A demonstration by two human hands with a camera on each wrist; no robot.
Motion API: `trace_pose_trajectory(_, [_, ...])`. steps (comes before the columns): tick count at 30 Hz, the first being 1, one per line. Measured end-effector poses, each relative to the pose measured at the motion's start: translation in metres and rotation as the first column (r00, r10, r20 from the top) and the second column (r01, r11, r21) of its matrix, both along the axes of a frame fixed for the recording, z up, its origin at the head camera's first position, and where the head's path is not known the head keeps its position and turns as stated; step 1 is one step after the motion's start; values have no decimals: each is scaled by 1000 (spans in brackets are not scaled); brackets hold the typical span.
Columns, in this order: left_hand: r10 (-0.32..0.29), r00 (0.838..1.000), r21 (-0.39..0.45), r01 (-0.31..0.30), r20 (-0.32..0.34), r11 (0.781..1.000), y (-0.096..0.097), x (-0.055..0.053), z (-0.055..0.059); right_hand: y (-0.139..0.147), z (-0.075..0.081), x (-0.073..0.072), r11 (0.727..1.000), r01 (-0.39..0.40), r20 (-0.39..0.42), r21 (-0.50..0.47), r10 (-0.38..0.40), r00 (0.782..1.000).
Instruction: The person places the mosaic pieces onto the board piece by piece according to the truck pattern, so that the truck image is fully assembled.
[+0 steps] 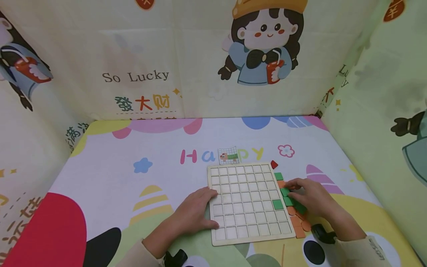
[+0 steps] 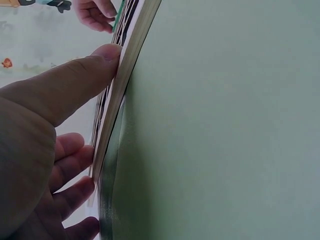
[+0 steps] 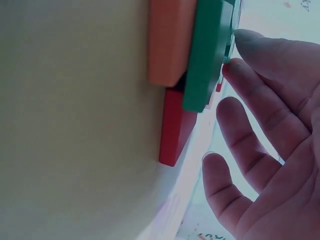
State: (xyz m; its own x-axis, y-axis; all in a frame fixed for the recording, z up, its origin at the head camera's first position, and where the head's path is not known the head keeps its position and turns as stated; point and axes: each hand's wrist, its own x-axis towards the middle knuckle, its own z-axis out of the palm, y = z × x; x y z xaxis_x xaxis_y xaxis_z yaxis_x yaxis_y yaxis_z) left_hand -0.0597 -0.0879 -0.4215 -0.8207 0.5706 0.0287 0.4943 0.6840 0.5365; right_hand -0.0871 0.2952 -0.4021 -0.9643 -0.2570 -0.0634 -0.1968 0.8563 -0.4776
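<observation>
A pale wooden grid board (image 1: pixel 243 240) lies flat, with a green square tile (image 1: pixel 278 204) in one cell near its right side. My left hand (image 1: pixel 195 209) rests at the board's left edge; in the left wrist view its thumb (image 2: pixel 85 75) touches the rim, with the other fingers spread alongside. My right hand (image 1: pixel 313 198) is over loose pieces along the board's right side, fingertips at a green tile (image 1: pixel 285 192). In the right wrist view, its thumb and index tips are near a green piece (image 3: pixel 204 60); whether they touch it is unclear.
Orange pieces (image 1: pixel 298 226) lie beside the board's lower right edge. A green tile (image 1: pixel 278 176) and a red piece (image 1: pixel 274 164) sit farther up. Behind the board is a small picture card (image 1: pixel 228 155) with a grid drawing. Printed cloth walls (image 1: pixel 193 48) stand around the table.
</observation>
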Motion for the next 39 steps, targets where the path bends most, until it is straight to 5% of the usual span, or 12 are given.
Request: trace_pose_trajectory(39, [5, 1000, -6, -5, 11, 1000, 0, -1, 0, -1, -6, -2, 998, -21, -71, 65, 26, 997])
